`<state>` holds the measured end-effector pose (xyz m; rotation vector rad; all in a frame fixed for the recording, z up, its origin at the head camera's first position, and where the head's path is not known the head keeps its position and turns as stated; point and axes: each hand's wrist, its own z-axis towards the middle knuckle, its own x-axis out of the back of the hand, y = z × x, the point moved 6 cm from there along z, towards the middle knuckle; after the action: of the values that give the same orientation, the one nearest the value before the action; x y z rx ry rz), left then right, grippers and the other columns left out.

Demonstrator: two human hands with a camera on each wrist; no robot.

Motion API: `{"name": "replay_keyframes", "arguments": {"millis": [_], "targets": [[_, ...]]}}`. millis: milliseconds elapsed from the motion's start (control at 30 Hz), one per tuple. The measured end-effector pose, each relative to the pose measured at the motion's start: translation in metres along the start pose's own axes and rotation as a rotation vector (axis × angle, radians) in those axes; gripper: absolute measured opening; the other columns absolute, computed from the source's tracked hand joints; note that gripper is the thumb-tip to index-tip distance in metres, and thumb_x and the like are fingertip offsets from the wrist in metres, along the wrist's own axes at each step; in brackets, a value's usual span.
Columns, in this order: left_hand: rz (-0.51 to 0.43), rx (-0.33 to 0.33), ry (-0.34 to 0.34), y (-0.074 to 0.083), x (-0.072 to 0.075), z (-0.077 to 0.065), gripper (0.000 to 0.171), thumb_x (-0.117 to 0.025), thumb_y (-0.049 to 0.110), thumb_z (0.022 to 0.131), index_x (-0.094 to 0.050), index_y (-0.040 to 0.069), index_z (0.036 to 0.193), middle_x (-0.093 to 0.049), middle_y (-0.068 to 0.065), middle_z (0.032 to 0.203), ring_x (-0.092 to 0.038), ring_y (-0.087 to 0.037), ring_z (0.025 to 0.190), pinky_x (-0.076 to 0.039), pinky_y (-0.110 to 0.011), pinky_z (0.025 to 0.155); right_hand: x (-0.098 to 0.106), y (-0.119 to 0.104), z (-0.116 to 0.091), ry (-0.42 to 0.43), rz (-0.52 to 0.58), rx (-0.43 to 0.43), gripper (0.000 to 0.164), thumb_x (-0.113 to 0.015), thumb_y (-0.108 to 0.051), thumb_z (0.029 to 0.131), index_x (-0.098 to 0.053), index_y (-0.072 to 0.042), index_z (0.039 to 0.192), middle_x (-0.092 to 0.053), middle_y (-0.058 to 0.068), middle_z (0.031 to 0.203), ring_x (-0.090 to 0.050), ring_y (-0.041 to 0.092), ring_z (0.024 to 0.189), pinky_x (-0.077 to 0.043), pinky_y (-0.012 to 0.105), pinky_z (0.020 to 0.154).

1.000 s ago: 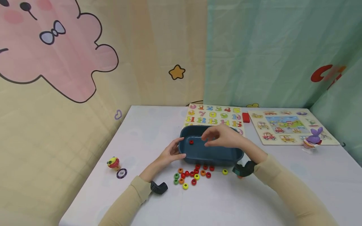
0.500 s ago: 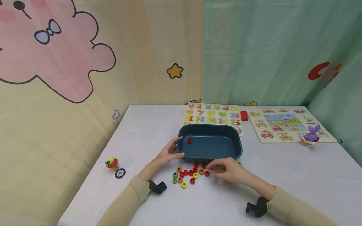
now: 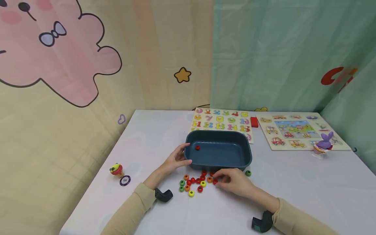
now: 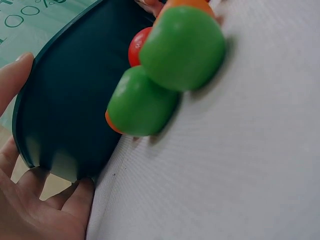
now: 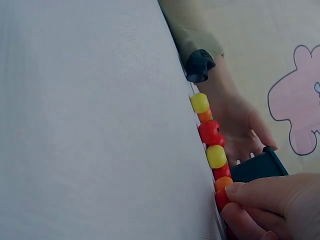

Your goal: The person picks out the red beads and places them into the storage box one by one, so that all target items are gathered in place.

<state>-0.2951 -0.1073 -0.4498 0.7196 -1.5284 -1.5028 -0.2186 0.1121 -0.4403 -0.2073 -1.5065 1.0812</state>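
A dark blue rectangular tray (image 3: 220,164) stands mid-table with one red bead (image 3: 197,148) inside. My left hand (image 3: 175,160) holds its left end, thumb at the front corner and fingers against the wall and rim; the left wrist view shows this grip close up. Just in front of the tray my right hand (image 3: 235,181) pinches a red bead (image 5: 222,199) between thumb and forefinger, low at the table. To its left lie several loose beads in red, orange, yellow and green, among them a yellow bead (image 3: 191,193) and two green beads (image 4: 182,47).
A number puzzle board (image 3: 205,122) lies behind the tray, beside a red block (image 3: 254,122). Farther right is a vehicle puzzle board (image 3: 271,143) with a purple rabbit toy (image 3: 324,142). At left are a small toy (image 3: 116,169) and a chip (image 3: 125,180). One green bead (image 3: 248,173) sits right.
My right hand has come from over the tray down to the beads in front and now pinches a red one. The left hand keeps its hold on the tray.
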Motion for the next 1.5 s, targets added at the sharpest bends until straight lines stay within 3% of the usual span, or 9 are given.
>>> {"name": "replay_keyframes", "arguments": {"millis": [267, 467, 633, 800, 967, 1133, 1233, 1500], "targets": [[0.007, 0.014, 0.012, -0.002, 0.001, 0.001, 0.070, -0.069, 0.026, 0.079, -0.030, 0.021, 0.138, -0.021, 0.000, 0.145, -0.030, -0.026, 0.127, -0.030, -0.038, 0.100, -0.004, -0.002, 0.001, 0.029, -0.146, 0.018, 0.024, -0.073, -0.024, 0.074, -0.067, -0.025, 0.096, -0.058, -0.017, 0.077, -0.049, 0.000, 0.061, -0.045, 0.018, 0.053], [0.010, 0.010, 0.010, -0.001, 0.001, 0.000, 0.071, -0.068, 0.024, 0.079, -0.029, 0.018, 0.138, -0.021, -0.002, 0.145, -0.030, -0.027, 0.127, -0.030, -0.038, 0.100, 0.001, -0.013, 0.000, 0.016, -0.141, 0.063, 0.025, -0.073, -0.023, 0.074, -0.066, -0.023, 0.098, -0.059, -0.017, 0.081, -0.049, -0.001, 0.062, -0.046, 0.017, 0.055], [0.008, -0.002, 0.002, 0.001, 0.001, 0.000, 0.071, -0.067, 0.022, 0.080, -0.028, 0.016, 0.139, -0.021, -0.003, 0.145, -0.030, -0.029, 0.127, -0.030, -0.039, 0.100, 0.027, -0.042, 0.005, 0.024, -0.069, 0.171, 0.025, -0.072, -0.018, 0.075, -0.066, -0.020, 0.099, -0.061, -0.013, 0.082, -0.051, 0.001, 0.062, -0.046, 0.019, 0.054], [0.008, 0.002, 0.010, 0.001, 0.003, 0.002, 0.070, -0.068, 0.024, 0.079, -0.030, 0.019, 0.138, -0.023, -0.001, 0.144, -0.030, -0.027, 0.127, -0.030, -0.039, 0.100, 0.055, -0.062, 0.032, 0.056, -0.031, 0.257, 0.023, -0.069, -0.026, 0.078, -0.065, -0.019, 0.100, -0.061, -0.013, 0.084, -0.052, 0.003, 0.061, -0.047, 0.021, 0.053], [-0.014, 0.019, 0.002, -0.001, 0.001, 0.000, 0.067, -0.067, 0.020, 0.080, -0.031, 0.022, 0.137, -0.024, -0.003, 0.144, -0.030, -0.026, 0.127, -0.029, -0.036, 0.101, 0.063, -0.059, 0.072, 0.020, 0.040, 0.237, 0.025, -0.068, -0.029, 0.079, -0.065, -0.018, 0.100, -0.062, -0.012, 0.089, -0.055, 0.007, 0.065, -0.049, 0.025, 0.056], [-0.033, 0.039, -0.027, -0.001, -0.001, -0.004, 0.067, -0.063, 0.014, 0.083, -0.026, 0.019, 0.139, -0.021, -0.005, 0.145, -0.029, -0.027, 0.128, -0.027, -0.037, 0.102, 0.054, -0.043, 0.110, -0.059, 0.111, 0.168, 0.027, -0.069, -0.022, 0.079, -0.064, -0.010, 0.102, -0.063, -0.004, 0.093, -0.057, 0.012, 0.071, -0.051, 0.027, 0.063], [-0.035, 0.045, -0.042, 0.007, -0.004, -0.006, 0.069, -0.063, 0.015, 0.084, -0.022, 0.014, 0.140, -0.018, -0.009, 0.146, -0.027, -0.030, 0.128, -0.027, -0.039, 0.102, 0.048, -0.027, 0.130, -0.105, 0.118, 0.118, 0.029, -0.070, -0.018, 0.078, -0.064, -0.007, 0.103, -0.063, -0.003, 0.093, -0.058, 0.013, 0.073, -0.051, 0.026, 0.068], [-0.014, 0.048, -0.039, 0.025, -0.007, -0.010, 0.067, -0.061, 0.012, 0.085, -0.023, 0.013, 0.140, -0.018, -0.009, 0.146, -0.026, -0.031, 0.128, -0.026, -0.038, 0.103, 0.041, 0.004, 0.156, -0.208, 0.143, -0.001, 0.030, -0.071, -0.013, 0.076, -0.063, -0.004, 0.103, -0.064, 0.003, 0.091, -0.060, 0.015, 0.084, -0.050, 0.029, 0.076]]}}
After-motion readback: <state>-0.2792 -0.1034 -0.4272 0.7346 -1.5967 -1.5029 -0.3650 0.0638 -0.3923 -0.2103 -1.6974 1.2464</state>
